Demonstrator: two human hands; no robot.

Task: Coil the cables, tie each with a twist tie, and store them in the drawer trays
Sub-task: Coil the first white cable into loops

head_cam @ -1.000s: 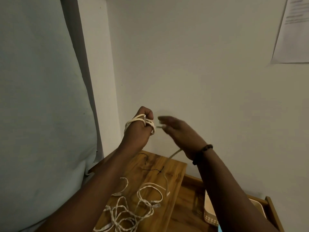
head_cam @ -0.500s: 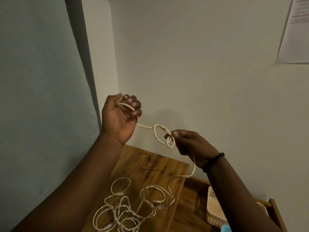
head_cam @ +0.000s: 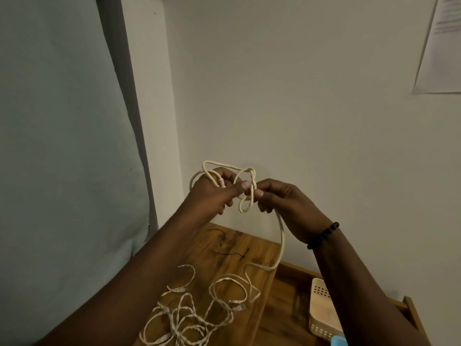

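Both hands are raised in front of the wall with a cream cable (head_cam: 281, 236) between them. My left hand (head_cam: 212, 193) holds loops of it round the fingers and pinches a tangled knot (head_cam: 247, 193) with the thumb. My right hand (head_cam: 282, 201) pinches the same knot from the right. The cable's free length hangs down from my right hand to the wooden top (head_cam: 249, 248). Several loose cream cables (head_cam: 199, 318) lie tangled there. Two thin black twist ties (head_cam: 234, 254) lie near the top's far edge.
An open wooden drawer (head_cam: 409, 308) lies lower right, with a cream perforated tray (head_cam: 321, 308) inside and a blue thing (head_cam: 338, 342) at the bottom edge. A pale blue-green panel fills the left. A paper sheet (head_cam: 441, 46) hangs on the wall at upper right.
My hands have come together: the left one dropped and moved right to the knot that the right hand was holding. The stretch of cable between them went slack into loops.
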